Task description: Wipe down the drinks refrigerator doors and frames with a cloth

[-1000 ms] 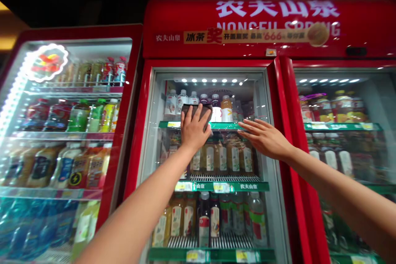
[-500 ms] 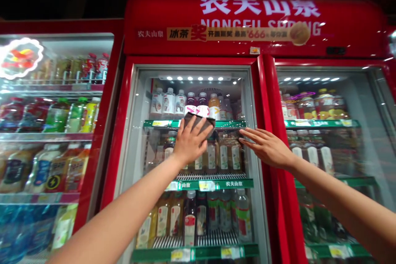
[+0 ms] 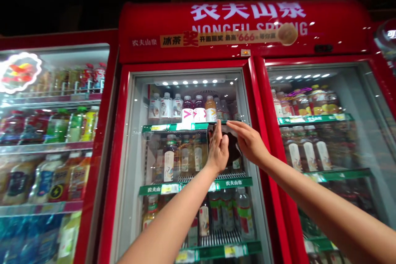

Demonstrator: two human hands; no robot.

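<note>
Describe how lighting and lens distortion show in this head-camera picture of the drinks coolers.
Head view: the wide lens makes the leftmost cooler lean at the frame edge; reflections glare across the centre glass door; the ceiling falls almost black.

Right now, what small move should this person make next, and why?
Probably the right hand should press its fingers flatter onto the dark cloth. Only their tips seem to reach the cloth's top edge, while the left hand stands at its other side against the cooler's glass door, so a firmer contact would likely steady the cloth.
</note>
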